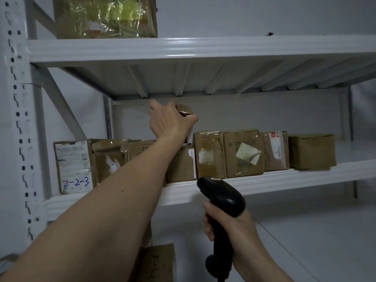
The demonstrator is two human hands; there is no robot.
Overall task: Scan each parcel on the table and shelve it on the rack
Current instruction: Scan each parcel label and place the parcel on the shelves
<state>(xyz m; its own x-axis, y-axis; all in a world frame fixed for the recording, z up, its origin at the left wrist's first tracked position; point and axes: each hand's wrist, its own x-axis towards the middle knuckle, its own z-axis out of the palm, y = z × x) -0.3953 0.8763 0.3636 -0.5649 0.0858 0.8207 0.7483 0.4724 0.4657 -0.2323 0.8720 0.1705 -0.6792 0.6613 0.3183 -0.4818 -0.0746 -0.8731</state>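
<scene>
Brown cardboard parcel [184,110], mostly hidden, sat gripped in the left hand [168,121] above the row of boxes [240,153] on the rack's middle shelf [284,180]; its orientation was unclear. Right hand [227,226] clenched an upright black barcode scanner [221,202].

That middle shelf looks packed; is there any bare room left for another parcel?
Yes: the middle shelf is bare to the right of the plain brown box. From the box marked 2-2-3 to that one, parcels stand side by side. The left hand holds a parcel above the row.
</scene>
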